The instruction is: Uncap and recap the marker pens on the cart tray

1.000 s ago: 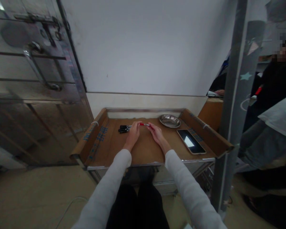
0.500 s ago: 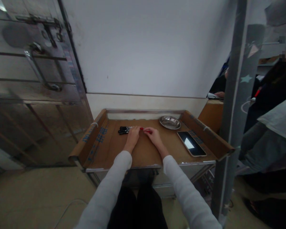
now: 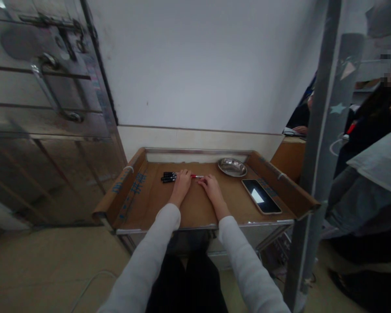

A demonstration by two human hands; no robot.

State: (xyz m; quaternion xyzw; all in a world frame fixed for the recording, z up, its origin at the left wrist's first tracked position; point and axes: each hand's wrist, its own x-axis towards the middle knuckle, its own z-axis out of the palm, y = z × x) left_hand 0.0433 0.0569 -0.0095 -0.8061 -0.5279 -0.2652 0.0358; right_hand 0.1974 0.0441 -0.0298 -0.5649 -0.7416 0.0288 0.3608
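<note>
My left hand [image 3: 182,182] is closed over several slim black pens [image 3: 168,176] lying on the cardboard-covered tabletop, their dark ends sticking out to its left. On its other side a red pen end [image 3: 194,176] shows, with a thin pale tip pointing right. Beside that tip is my right hand [image 3: 211,186], its thumb and fingers drawn together. Whatever lies between those fingers is too small and covered to make out. A round steel dish [image 3: 232,167] stands behind and right of my right hand. Nearer, to the right, lies a smartphone [image 3: 261,197].
Raised cardboard flaps [image 3: 280,180] line the table's sides, and a white wall [image 3: 198,69] rises behind. A metal door [image 3: 48,143] is at left. A grey post [image 3: 322,143] stands at right, with people beyond it.
The red piece seen earlier at my right fingertips is now mostly hidden. The pale tip beyond the red pen end now shows. My left hand stays on the pens.
</note>
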